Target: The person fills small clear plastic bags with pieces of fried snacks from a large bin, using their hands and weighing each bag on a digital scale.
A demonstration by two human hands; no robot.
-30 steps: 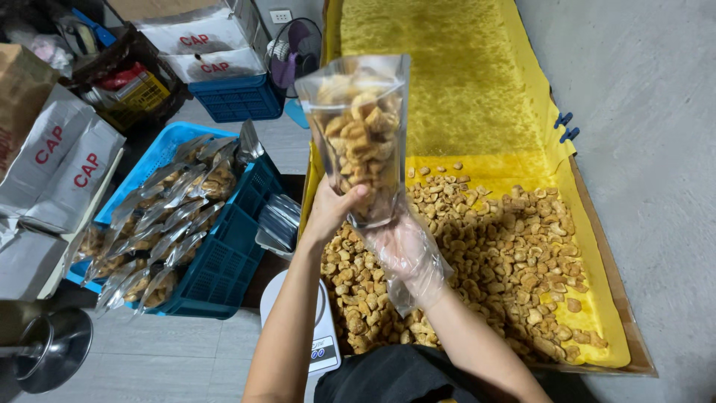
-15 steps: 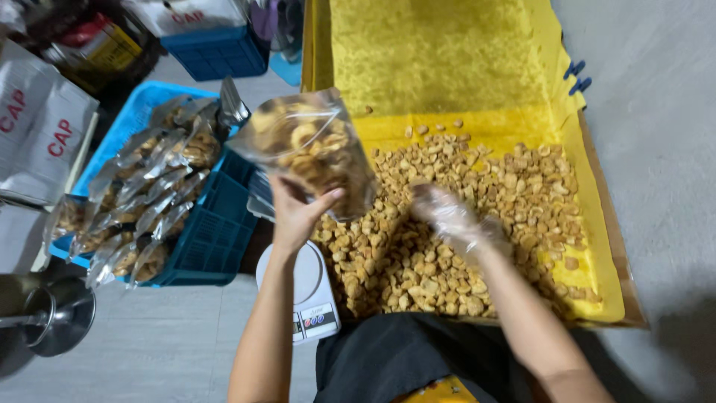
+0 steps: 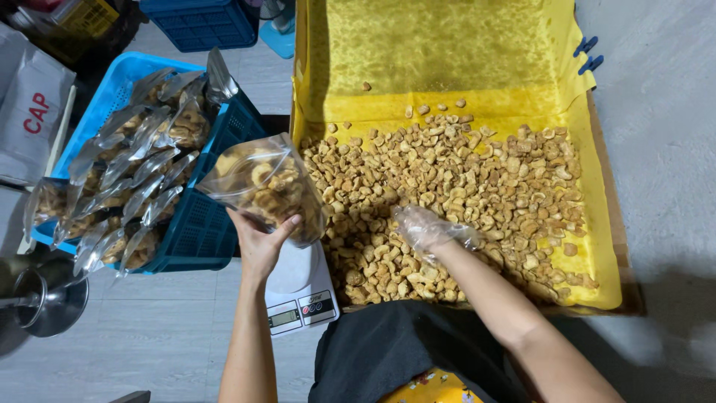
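My left hand [image 3: 261, 242] grips a clear plastic bag [image 3: 262, 186] filled with golden fried snack pieces, tilted toward the left and held just above a small white kitchen scale [image 3: 298, 295]. My right hand [image 3: 425, 227], covered by a thin clear plastic glove, rests on the heap of snack pieces [image 3: 462, 194] spread over a yellow sheet in a wide shallow tray [image 3: 608, 246]. Whether the gloved fingers hold any pieces is hidden.
A blue plastic crate [image 3: 198, 231] at left holds several filled bags [image 3: 134, 179]. A metal funnel [image 3: 41, 298] lies at lower left on the grey floor. Cardboard boxes [image 3: 33, 112] and another blue crate [image 3: 201, 22] stand further back. Blue clips [image 3: 585, 54] pin the yellow sheet.
My left hand has lowered the bag from an upright raised position and tipped it leftward over the scale. My right hand let go of the bag and dropped onto the snack heap.
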